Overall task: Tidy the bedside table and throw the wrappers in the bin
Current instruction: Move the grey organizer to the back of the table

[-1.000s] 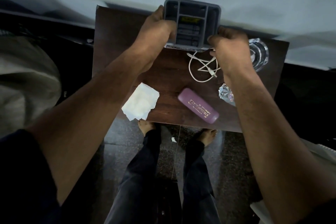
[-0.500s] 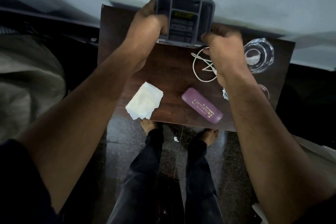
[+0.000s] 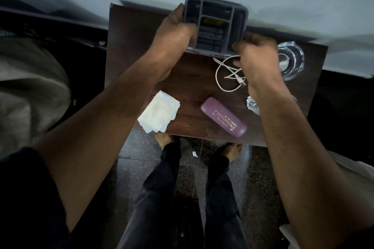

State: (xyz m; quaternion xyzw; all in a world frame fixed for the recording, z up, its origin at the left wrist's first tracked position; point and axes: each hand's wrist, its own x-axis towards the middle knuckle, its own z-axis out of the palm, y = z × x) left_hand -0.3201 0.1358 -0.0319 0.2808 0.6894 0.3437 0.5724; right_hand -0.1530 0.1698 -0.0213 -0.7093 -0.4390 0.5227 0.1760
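Observation:
A grey compartment organiser stands at the back edge of the dark wooden bedside table, against the wall. My left hand grips its left side and my right hand grips its near right corner. A coiled white cable lies just in front of it, partly under my right hand. A crumpled white tissue sits at the front left edge. A purple spectacle case lies at the front middle. A silver foil wrapper peeks out beside my right forearm.
A clear glass ashtray stands at the table's back right. A small white scrap lies on the dark tiled floor between my feet. Bedding bulks at the left. A white wall runs behind the table.
The organiser, held in both hands, has shifted slightly along the back edge of the table. The other things on the table have not moved.

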